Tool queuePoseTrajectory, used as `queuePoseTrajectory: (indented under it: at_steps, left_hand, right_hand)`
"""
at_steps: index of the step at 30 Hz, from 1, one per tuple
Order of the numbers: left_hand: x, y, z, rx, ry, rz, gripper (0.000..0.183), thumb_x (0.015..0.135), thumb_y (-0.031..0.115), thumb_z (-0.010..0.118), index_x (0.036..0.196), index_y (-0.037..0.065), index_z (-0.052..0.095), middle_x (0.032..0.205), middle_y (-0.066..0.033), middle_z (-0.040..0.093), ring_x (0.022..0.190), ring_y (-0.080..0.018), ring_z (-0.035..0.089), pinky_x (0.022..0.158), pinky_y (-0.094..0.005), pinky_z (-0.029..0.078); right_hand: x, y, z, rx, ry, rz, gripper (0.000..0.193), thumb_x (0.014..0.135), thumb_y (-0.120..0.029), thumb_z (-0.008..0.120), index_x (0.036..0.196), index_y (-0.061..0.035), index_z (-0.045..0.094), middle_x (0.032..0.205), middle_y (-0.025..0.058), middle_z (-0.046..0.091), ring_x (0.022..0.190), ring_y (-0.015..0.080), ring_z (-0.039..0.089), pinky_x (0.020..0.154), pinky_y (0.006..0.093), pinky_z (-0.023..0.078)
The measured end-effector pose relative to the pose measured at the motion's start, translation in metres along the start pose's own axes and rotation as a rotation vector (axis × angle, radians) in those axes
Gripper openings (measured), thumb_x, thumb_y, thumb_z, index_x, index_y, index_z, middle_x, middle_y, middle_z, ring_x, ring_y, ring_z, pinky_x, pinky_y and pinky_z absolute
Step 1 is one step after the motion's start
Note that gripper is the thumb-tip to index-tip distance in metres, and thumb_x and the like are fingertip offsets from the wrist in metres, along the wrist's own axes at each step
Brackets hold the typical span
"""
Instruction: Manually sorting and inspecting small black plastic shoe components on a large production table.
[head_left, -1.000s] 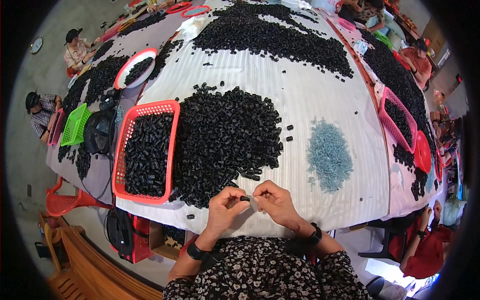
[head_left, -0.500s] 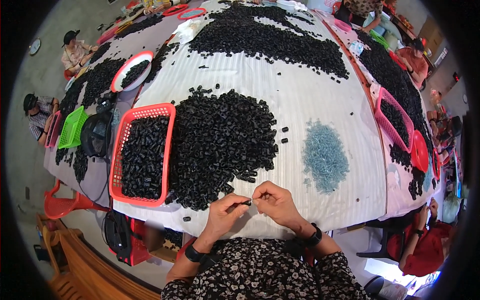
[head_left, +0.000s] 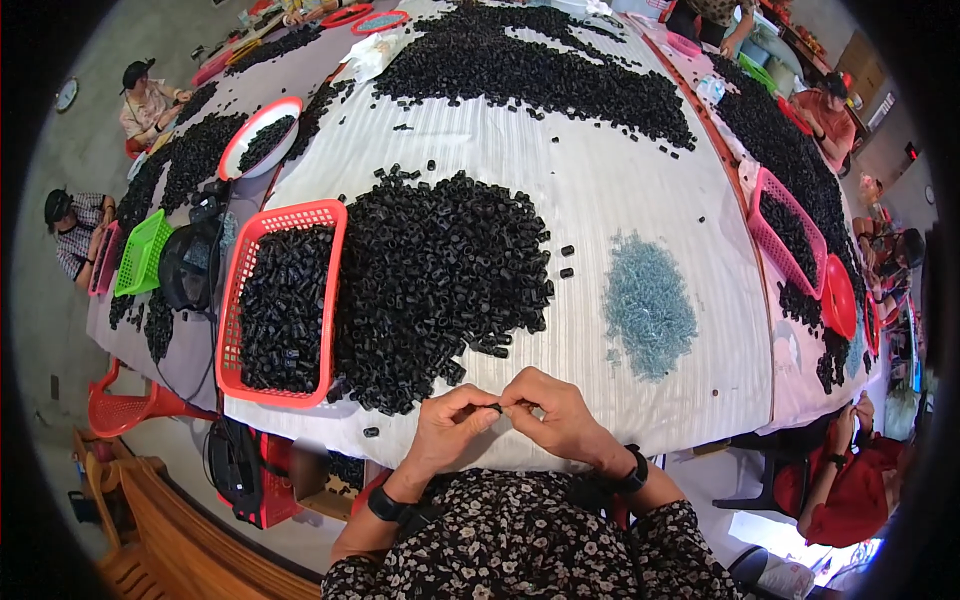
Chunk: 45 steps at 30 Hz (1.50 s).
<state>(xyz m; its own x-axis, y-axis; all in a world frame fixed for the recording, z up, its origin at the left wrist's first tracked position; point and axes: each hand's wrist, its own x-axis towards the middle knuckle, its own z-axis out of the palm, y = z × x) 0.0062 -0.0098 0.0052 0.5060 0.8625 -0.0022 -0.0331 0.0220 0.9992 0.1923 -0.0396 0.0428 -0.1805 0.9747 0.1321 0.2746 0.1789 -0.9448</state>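
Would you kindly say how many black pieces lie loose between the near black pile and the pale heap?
2: a farther piece and a nearer piece, both right of the black pile.

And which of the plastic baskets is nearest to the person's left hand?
The red rectangular basket, holding black pieces, just left of the nearest black pile; the green basket and the pink baskets stand farther from the left hand.

Round wall clock (head_left: 66, 94): hung far left. Green openwork basket (head_left: 145, 255): stood left. Wooden chair (head_left: 185, 515): stood near left. Black bag (head_left: 235, 465): sat beyond it. Pink openwork basket (head_left: 773, 245): stood right, red dish (head_left: 838, 297) beside it.
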Motion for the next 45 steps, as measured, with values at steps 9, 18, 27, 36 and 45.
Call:
queuePoseTrajectory:
  at_steps: [9,18,27,36,45]
  left_hand:
    - [-0.003,-0.003,0.001,-0.109,0.018,-0.09,0.014,0.083,0.011,0.068,0.091,0.0,0.063,0.079,-0.0027,0.064,0.071,-0.0066,0.059,0.063,-0.0201,0.048]
    - [-0.002,0.004,-0.003,-0.081,-0.126,-0.133,0.015,0.083,0.012,0.068,0.089,-0.001,0.063,0.079,-0.0039,0.064,0.069,-0.0076,0.059,0.062,-0.0204,0.048]
    - [-0.002,-0.005,0.005,-0.478,-0.091,-0.268,0.013,0.083,0.009,0.066,0.087,-0.003,0.061,0.075,-0.0062,0.062,0.065,-0.0095,0.058,0.06,-0.0211,0.047]
    - [-0.003,0.004,0.004,-0.476,-0.188,-0.301,0.013,0.085,0.01,0.064,0.087,-0.003,0.061,0.074,-0.0056,0.061,0.063,-0.0096,0.057,0.059,-0.0215,0.046]
    - [-0.001,0.008,0.007,-0.425,-0.227,-0.354,0.012,0.086,0.008,0.063,0.087,-0.003,0.062,0.072,-0.0063,0.062,0.063,-0.0097,0.058,0.058,-0.022,0.048]
  right_hand:
    - [0.003,0.016,-0.006,0.629,-0.179,0.41,0.011,0.084,-0.005,0.063,0.091,-0.0003,0.056,0.074,0.0016,0.056,0.062,0.0076,0.054,0.057,0.0211,0.045]
    - [0.003,0.013,-0.013,0.624,-0.279,0.467,0.01,0.082,-0.008,0.066,0.084,-0.0016,0.059,0.074,0.0,0.056,0.064,0.0061,0.052,0.058,0.0204,0.043]
    - [-0.004,0.023,-0.012,0.569,-0.258,0.308,0.006,0.084,-0.006,0.064,0.086,-0.0029,0.059,0.079,-0.0023,0.055,0.071,0.0033,0.047,0.061,0.0202,0.04]
    - [-0.008,0.014,-0.016,0.236,-0.229,-0.008,0.01,0.083,-0.01,0.065,0.086,-0.0035,0.059,0.082,-0.0016,0.054,0.072,0.0056,0.047,0.063,0.0213,0.039]
    - [0.0,0.019,-0.021,0.539,-0.37,0.395,0.015,0.08,-0.013,0.07,0.079,-0.0052,0.057,0.074,-0.0041,0.053,0.065,0.0031,0.045,0.056,0.019,0.036]
